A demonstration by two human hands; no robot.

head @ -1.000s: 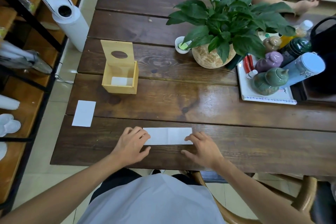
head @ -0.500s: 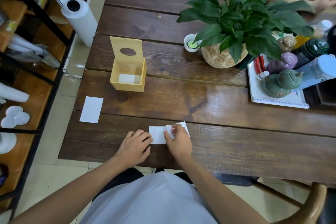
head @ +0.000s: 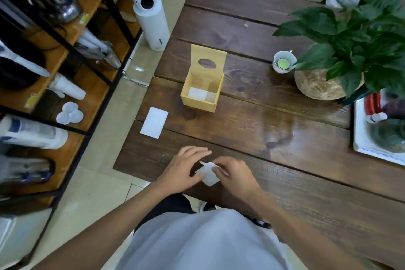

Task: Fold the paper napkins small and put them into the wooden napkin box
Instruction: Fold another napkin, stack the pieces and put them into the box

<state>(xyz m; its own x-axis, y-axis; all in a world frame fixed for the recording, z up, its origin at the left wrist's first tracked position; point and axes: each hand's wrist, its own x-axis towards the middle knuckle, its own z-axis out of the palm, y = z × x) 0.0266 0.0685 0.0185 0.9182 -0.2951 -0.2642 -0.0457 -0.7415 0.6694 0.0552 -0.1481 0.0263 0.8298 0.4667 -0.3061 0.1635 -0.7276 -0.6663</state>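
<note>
Hands meet at near edge of wooden surface (head: 285, 138): left hand (head: 184, 171) & right hand (head: 234, 176) both pinch a small folded napkin (head: 208, 176), fingers curled on it, napkin tilted. Wooden napkin box (head: 202, 92) sits further back w/ lid up, white napkin inside. Another folded napkin (head: 154, 122) lies flat left of box, near surface's edge.

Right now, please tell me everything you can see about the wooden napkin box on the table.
The wooden napkin box is a small square box of pale yellowish wood. It stands upright on the dark plank table, left of the potted plant. Its lid, with an oval hole cut in it, stands raised at the far side, so the box is open. A white folded napkin lies flat at the bottom. No hand touches it.
</note>
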